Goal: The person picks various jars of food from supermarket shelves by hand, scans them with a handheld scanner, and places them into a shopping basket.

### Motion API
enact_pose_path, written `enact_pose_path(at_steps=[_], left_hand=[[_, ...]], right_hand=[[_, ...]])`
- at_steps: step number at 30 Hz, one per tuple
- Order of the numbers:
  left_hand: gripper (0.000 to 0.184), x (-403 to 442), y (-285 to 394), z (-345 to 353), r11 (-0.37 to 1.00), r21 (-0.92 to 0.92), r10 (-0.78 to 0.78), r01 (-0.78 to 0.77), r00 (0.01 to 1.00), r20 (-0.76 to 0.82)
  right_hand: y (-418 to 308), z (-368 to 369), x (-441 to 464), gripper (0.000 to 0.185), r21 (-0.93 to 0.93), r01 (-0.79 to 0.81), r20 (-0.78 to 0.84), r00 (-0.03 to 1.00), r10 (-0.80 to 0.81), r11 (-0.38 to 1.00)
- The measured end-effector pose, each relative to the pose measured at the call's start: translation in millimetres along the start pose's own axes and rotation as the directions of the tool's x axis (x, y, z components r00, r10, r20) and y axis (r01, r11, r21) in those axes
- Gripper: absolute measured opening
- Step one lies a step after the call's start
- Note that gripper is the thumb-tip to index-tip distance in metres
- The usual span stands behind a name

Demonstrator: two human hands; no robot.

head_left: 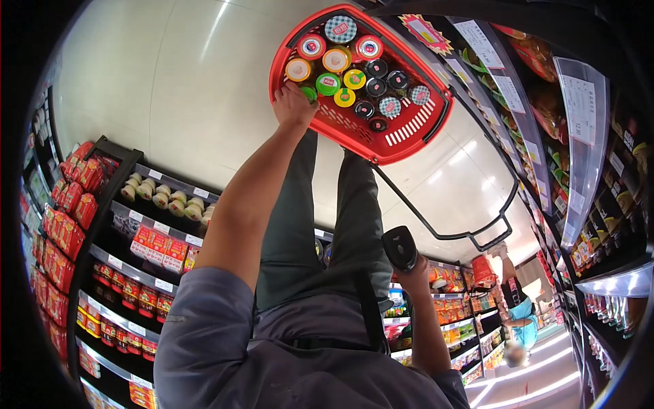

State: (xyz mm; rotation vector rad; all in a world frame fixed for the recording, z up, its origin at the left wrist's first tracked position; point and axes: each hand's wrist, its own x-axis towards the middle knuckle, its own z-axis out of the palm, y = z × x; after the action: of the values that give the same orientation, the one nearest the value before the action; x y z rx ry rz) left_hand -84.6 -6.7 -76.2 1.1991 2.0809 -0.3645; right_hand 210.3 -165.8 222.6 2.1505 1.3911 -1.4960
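Note:
My left hand [294, 107] reaches over the near left side of a red plastic shopping basket [415, 133], its fingers closed on a green-lidded jar [308, 93] that it mostly hides. Beside that jar stand another green-lidded jar [328, 84], orange-lidded jars [336, 59] and yellow-lidded jars [354, 79]. Several black-lidded jars [376, 86] and checked-lid jars [340, 29] are also in the basket. My right hand [413, 275], low and apart from the basket, is wrapped round a black handheld barcode scanner [399, 248].
The basket's black handle [443, 236] is folded out to the right above the pale tiled floor [170, 88]. Shelves of packets [545, 112] run along the right. Shelves with jars and red packs [139, 296] stand at left. A person in teal [523, 324] is further off.

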Motion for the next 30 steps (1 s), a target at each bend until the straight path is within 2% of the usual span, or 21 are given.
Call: enact_pose_path(at_steps=[2,6,8,12,15,17,20,26,30], left_hand=[[0.069,-5,0,-2,0.999,-0.032,0.018,-0.02,0.998,-0.064],[0.075,-9,0,-6,0.998,-0.029,0.047,-0.047,0.999,0.001],[0.067,-10,1,-5,0.998,-0.009,0.065,-0.065,0.995,-0.07],[0.065,-12,1,2,0.998,0.006,0.064,-0.064,0.996,-0.063],[0.064,-17,0,2,0.994,0.05,0.094,-0.093,0.995,-0.031],[0.064,-14,1,3,0.989,0.102,0.117,-0.109,0.99,-0.082],[0.064,-9,5,0,0.989,0.092,0.119,-0.112,0.991,-0.065],[0.065,-3,1,5,0.984,0.096,0.153,-0.152,0.988,0.001],[0.067,-2,1,6,0.977,0.133,0.168,-0.165,0.986,-0.014]], right_hand=[[1,-1,0,0.033,-0.019,-0.009,0.002,1.0,0.009,1.0],[-1,-1,0,0.034,-0.04,-0.022,-0.014,1.0,0.021,0.999],[1,-2,0,0.034,-0.038,-0.029,-0.024,0.999,0.029,0.999],[8,0,-3,0.034,-0.015,-0.045,-0.009,0.999,0.045,0.999],[10,2,-3,0.035,0.0,-0.029,-0.013,0.999,0.029,1.0],[12,4,-1,0.034,0.013,-0.011,-0.015,1.0,0.012,1.0],[14,7,4,0.034,0.024,0.016,-0.038,0.999,-0.015,1.0],[21,12,2,0.033,0.018,-0.028,-0.019,0.999,0.028,0.999],[23,12,5,0.031,0.017,-0.016,-0.028,0.999,0.016,1.0]])
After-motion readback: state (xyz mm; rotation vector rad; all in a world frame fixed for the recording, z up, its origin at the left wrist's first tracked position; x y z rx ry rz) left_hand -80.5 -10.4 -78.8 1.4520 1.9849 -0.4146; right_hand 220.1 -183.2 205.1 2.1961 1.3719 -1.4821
